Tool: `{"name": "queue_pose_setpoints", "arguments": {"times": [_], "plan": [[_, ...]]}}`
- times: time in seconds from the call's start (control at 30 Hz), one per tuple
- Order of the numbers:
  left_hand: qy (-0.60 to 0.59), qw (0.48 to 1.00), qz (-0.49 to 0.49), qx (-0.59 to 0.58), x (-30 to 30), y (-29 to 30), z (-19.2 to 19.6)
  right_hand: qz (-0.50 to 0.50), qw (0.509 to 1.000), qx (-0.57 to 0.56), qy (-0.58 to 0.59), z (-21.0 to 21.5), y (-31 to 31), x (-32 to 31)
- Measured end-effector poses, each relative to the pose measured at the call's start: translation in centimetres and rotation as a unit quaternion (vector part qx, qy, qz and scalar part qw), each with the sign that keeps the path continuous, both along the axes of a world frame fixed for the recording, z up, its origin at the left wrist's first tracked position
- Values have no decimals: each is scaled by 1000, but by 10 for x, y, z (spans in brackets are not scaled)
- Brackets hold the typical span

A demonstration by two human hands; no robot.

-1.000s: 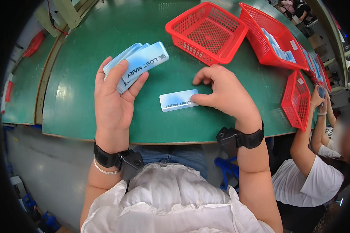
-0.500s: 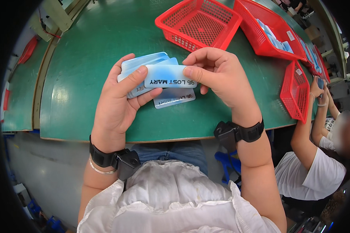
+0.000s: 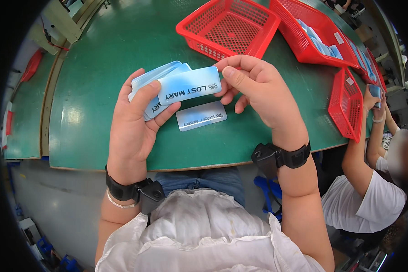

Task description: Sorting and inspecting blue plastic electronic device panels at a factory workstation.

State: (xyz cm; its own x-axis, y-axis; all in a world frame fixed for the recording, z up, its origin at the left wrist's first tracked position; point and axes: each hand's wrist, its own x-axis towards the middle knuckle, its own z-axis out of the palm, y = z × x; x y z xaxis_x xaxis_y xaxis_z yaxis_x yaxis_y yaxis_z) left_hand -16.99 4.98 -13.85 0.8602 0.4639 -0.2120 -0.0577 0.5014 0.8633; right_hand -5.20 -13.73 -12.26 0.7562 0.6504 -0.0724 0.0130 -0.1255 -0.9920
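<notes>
My left hand [image 3: 143, 106] is closed around a fanned stack of thin blue-and-white cards [image 3: 155, 75] with rounded corners, its thumb on top. The uppermost card [image 3: 190, 84] has dark printing and sticks out to the right, tilted upward. At that card's right end is my right hand [image 3: 254, 86], fingers curled but apart, thumb off the card's face. Some of its fingertips are by the edge, and I cannot tell whether they touch it. Below the stack, a single matching card [image 3: 201, 116] lies flat on the green table [image 3: 95, 90].
An empty red basket [image 3: 192, 40] stands beyond my hands. To its right, another red basket [image 3: 299, 50] contains several blue-and-white pieces. A smaller red basket [image 3: 344, 106] is further right, near a co-worker in a white shirt [image 3: 371, 199] whose hands hold a small blue piece [image 3: 375, 93].
My right thumb has come off the top card and the hand has opened slightly. The stack in my left hand has shifted left, and the top card's right end has tilted up.
</notes>
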Motion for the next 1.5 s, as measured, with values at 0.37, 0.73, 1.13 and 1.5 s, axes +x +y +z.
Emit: {"name": "queue_pose_setpoints", "arguments": {"times": [0.37, 0.73, 1.13, 1.5], "plan": [[3, 999, -34, 23, -5, -3, 6, 12, 999, 38, -20, 1, 3, -1], [-87, 987, -111, 73, -4, -4, -2, 1, 952, 79, -297, -8, 9, -3], [-99, 944, -116, 294, -21, -6, 6, 133, 915, -19, -381, 6, 8, -24], [-202, 971, -125, -12, -92, -27, -3, 48, 955, -22, -292, 15, 7, -146]]}}
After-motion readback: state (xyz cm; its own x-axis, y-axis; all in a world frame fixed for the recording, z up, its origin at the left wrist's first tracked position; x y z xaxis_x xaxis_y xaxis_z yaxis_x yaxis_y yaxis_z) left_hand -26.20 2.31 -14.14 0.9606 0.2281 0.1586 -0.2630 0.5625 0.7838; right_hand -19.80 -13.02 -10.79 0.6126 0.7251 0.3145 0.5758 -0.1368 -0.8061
